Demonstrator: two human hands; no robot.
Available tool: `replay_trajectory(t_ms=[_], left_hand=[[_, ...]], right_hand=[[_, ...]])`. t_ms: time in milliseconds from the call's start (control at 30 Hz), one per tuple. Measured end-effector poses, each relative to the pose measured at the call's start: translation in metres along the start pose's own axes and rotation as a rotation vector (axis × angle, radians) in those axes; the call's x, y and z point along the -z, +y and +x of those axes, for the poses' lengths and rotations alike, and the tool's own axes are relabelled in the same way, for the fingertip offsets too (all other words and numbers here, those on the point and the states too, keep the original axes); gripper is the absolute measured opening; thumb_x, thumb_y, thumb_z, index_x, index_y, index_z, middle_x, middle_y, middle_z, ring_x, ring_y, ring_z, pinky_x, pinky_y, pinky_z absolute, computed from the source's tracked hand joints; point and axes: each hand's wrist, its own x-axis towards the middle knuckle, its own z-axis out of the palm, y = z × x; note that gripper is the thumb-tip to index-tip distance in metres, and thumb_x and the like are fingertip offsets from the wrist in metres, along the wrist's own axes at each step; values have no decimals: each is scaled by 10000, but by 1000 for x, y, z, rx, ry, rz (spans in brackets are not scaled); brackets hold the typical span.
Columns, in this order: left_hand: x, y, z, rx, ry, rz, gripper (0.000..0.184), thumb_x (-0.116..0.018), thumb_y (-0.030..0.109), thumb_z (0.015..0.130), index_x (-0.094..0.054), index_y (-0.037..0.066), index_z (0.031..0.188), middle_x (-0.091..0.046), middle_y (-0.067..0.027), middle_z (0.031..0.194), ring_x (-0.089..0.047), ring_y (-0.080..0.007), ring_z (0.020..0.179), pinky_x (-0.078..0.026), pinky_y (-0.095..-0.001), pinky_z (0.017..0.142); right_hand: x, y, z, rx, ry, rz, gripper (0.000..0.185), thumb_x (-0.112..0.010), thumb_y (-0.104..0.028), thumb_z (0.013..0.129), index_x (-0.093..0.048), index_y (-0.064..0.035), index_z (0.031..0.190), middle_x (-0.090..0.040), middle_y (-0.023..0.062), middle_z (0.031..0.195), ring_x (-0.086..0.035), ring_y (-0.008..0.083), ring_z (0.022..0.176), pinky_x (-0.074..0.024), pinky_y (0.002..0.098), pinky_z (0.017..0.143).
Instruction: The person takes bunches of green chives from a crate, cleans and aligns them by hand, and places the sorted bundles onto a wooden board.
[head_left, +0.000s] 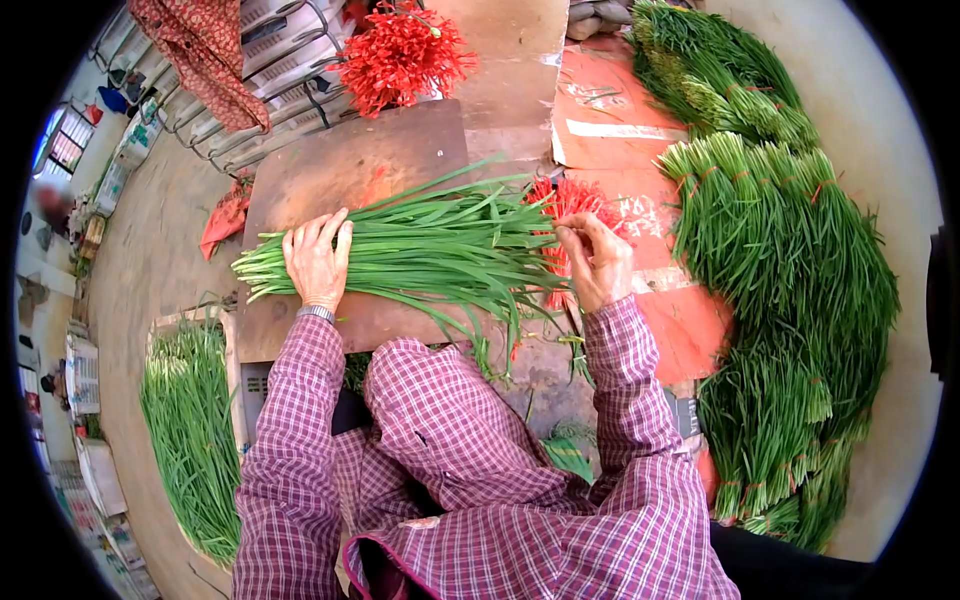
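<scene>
Pressing down a loose bundle of long, flat green leaves with pale stems on a rectangular brown board, under spread left hand; pinching right of board with right hand, contents unclear; risking fanned-out leaves through too light a press.

No text can be read clearly.
White characters stand on the orange sheet at right, too unclear.
</scene>
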Motion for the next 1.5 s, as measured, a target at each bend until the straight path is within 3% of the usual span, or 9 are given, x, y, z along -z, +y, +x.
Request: replay_trajectory(t_ms=[400,467,567,700,867,1000,1133,1367,1500], left_hand=[[0,1,0,-3,9,2,222,-616,301,894,-721,154,1022,-667,-22,993,-590,-191,987,-363,-386,959],[0,1,-1,-9,20,1,208,-619,296,891,-727,151,995,-668,-24,986,-592,-194,981,-368,-386,953],[-1,1,-1,-19,30,1,202,-624,289,887,-730,147,985,-670,-26,979,-595,-198,977,-374,-388,947],[-4,0,0,-16,38,5,200,-632,283,880,-732,142,982,-672,-26,976,-597,-200,975,-377,-389,946],[-2,2,-1,-8,49,7,193,-648,273,868,-733,136,973,-672,-27,976,-599,-199,972,-380,-388,945],[-2,1,-2,-16,61,10,188,-650,268,866,-734,140,975,-672,-26,974,-600,-198,970,-382,-387,942],[-3,0,-1,-13,49,7,186,-651,268,864,-735,148,978,-671,-23,970,-599,-193,967,-382,-384,945],[-3,0,-1,-13,60,-5,178,-655,262,860,-732,145,969,-670,-17,963,-598,-189,964,-381,-386,948],[-4,0,-1,-8,46,3,172,-655,254,859,-731,144,967,-669,-13,960,-598,-188,962,-381,-388,949]], right_hand=[[-49,5,-1,60,-158,-300,145,-657,-289,858,-640,-149,893,-627,67,797,-637,267,789,-490,414,637],[-51,10,-1,72,-132,-208,121,-655,-248,865,-649,-131,896,-637,96,817,-638,249,779,-499,378,650],[-56,35,0,-281,49,523,106,-648,-163,886,-662,-60,906,-642,14,805,-578,94,734,-487,279,691],[-28,37,17,-214,259,622,162,-625,-189,906,-665,-34,882,-631,6,757,-575,87,725,-485,276,676],[-27,-17,44,-18,-158,-307,350,-619,-428,868,-721,-98,925,-694,105,880,-668,280,828,-519,418,711],[-52,-17,61,-67,-395,-545,342,-685,-472,782,-744,-136,801,-699,112,796,-676,289,780,-518,438,702],[-61,-1,61,-117,-413,-480,325,-664,-414,770,-740,-106,842,-694,118,747,-676,285,749,-523,412,687],[-56,25,57,-174,-74,-259,277,-622,-344,745,-718,-90,798,-693,150,786,-672,311,745,-519,435,705],[-42,52,82,-177,68,-259,224,-607,-318,835,-700,-116,862,-686,113,825,-673,287,814,-510,437,738]])
